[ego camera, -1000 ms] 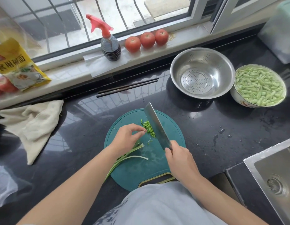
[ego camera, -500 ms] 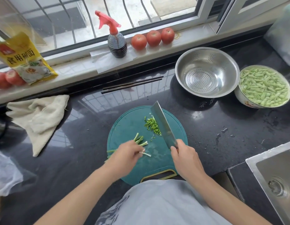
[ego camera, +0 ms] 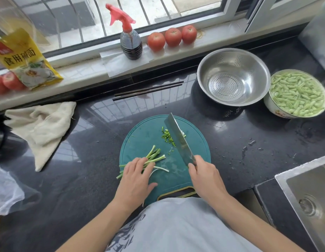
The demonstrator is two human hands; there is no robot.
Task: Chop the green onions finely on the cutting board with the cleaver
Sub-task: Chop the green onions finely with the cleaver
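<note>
A round teal cutting board (ego camera: 145, 135) lies on the dark counter in front of me. Several uncut green onion stalks (ego camera: 154, 156) lie across its left half. My left hand (ego camera: 135, 176) rests flat on their lower ends, fingers spread. A small pile of chopped green onion (ego camera: 168, 137) sits near the board's far middle. My right hand (ego camera: 205, 176) grips the handle of the cleaver (ego camera: 179, 140), whose blade stands on edge against the right side of the chopped pile.
A steel colander bowl (ego camera: 232, 77) and a bowl of cut green beans (ego camera: 296, 93) stand at the back right. Dark chopsticks (ego camera: 149, 90) lie behind the board. A beige cloth (ego camera: 41, 128) lies left, a sink (ego camera: 311, 197) at the right edge.
My left hand moved back from the blade toward me and now lies flat on the stalks' lower ends. The cleaver stays by the chopped pile.
</note>
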